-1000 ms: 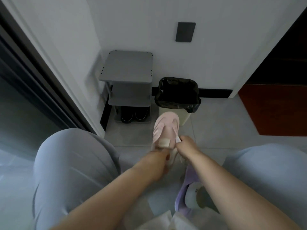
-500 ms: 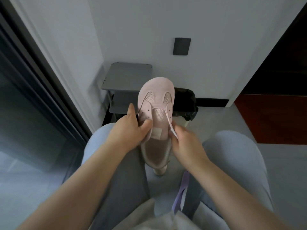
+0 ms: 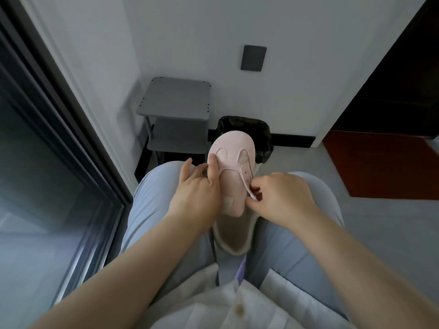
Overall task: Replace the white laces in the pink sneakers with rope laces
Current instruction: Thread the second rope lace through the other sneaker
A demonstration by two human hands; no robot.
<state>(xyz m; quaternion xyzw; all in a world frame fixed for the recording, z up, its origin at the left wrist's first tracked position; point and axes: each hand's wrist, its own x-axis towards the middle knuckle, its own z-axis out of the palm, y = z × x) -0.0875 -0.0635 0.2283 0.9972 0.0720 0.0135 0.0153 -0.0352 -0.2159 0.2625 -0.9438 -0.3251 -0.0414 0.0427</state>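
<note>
Sneaker up over the lap, both hands on it.
The pink sneaker [image 3: 234, 184] hangs between the knees, toe pointing away, opening toward the person. The left hand [image 3: 197, 193] clasps its left side, thumb laid across the upper, fingers round behind. The right hand [image 3: 282, 198] pinches the lace [image 3: 245, 184] at the right-side eyelets, fingers curled tight on it. Pale blue trousers [image 3: 152, 198] flank the shoe; past the toe stands a black-lined bin [image 3: 263, 129] beside a grey shelf [image 3: 175, 98].
</note>
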